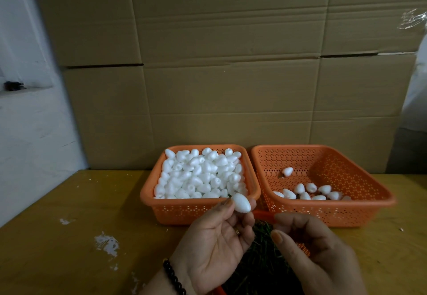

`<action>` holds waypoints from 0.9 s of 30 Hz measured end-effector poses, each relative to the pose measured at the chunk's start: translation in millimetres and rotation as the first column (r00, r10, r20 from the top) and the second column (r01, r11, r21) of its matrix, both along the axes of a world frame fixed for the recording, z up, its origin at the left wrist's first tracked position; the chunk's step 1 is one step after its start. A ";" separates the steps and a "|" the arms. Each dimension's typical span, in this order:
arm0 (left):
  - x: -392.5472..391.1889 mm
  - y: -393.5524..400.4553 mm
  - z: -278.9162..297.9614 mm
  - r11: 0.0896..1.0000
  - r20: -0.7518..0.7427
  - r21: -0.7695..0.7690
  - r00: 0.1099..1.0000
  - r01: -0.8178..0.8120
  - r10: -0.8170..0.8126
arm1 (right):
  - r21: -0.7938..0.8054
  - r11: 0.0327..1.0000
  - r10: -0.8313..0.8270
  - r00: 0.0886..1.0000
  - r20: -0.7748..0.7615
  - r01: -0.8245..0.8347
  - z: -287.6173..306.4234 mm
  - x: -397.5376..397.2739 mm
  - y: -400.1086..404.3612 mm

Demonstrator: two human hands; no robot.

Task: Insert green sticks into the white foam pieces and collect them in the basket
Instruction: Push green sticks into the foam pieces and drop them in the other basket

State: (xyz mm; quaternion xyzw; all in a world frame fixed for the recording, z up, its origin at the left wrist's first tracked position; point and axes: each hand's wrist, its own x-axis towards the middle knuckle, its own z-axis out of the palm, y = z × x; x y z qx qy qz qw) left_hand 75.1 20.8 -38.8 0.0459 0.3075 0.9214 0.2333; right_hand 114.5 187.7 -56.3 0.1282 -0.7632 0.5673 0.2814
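Note:
My left hand (217,241) pinches one white egg-shaped foam piece (241,203) between thumb and fingertips, just in front of the left orange basket (147,200), which is heaped with plain foam pieces (198,174). My right hand (316,251) hovers with curled fingers over a third orange basket (261,214) of dark green sticks (261,255) near me; whether it holds a stick is hidden. The right orange basket (374,193) holds several foam pieces (309,192) along its near side.
The baskets stand on a yellow table (69,225) with white paint chips and foam crumbs. Large cardboard boxes (231,64) form a wall right behind the baskets. A white wall (27,133) is at the left.

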 end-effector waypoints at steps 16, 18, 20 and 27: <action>6.0 12.2 -3.6 0.904 -0.276 -0.367 0.954 -0.220 0.120 | 0.328 0.942 -0.033 0.994 -0.101 0.065 -3.2 -5.9 6.8; 6.8 14.0 -4.7 0.876 -0.322 -0.414 0.940 -0.248 0.114 | 0.363 0.930 -0.016 0.991 -0.133 0.063 -2.8 -6.9 6.4; 8.1 15.2 -5.9 0.848 -0.369 -0.459 0.925 -0.264 0.088 | 0.367 0.928 -0.002 0.986 -0.166 0.064 -3.0 -7.3 6.3; 10.9 14.5 -3.6 0.769 -0.410 -0.586 0.912 -0.256 -0.010 | 0.330 0.944 0.042 0.983 -0.180 0.020 -0.5 -7.5 8.7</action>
